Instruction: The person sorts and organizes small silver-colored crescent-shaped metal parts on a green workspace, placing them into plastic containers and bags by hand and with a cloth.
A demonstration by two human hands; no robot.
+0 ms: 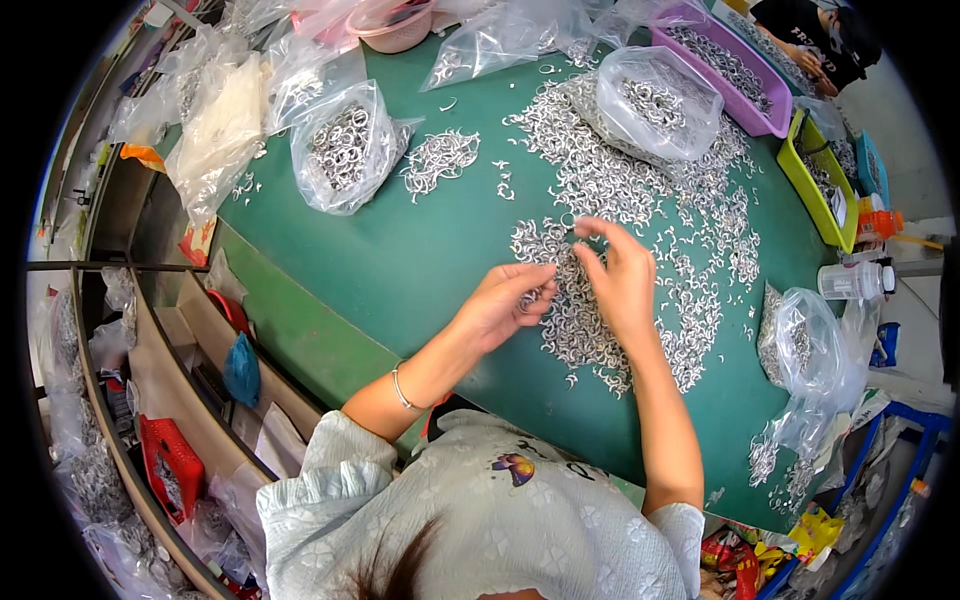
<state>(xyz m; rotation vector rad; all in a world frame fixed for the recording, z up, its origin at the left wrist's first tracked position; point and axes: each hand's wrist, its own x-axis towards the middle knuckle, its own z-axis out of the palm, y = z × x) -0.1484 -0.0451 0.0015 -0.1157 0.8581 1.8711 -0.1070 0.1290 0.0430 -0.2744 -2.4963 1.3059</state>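
Over the near pile of small curved silver metal pieces (585,335), both hands work close together. My left hand (500,303) is closed, thumb and forefinger pinched, with small silver metal pieces showing between the curled fingers. My right hand (625,280) reaches in from the right, its thumb and forefinger apart above the pile. A thin metal ring (567,220) lies right by its forefinger tip; whether it touches the finger I cannot tell. A wider spread of the same pieces (690,290) runs behind and to the right of the right hand.
On the green table (400,270) stand clear bags of metal rings (345,145) and of curved pieces (655,105). A loose heap of rings (440,160) lies between them. Purple (725,75) and yellow-green baskets (825,190) line the right edge, near a white bottle (855,281). Shelving is at left; another person (825,40) sits far right.
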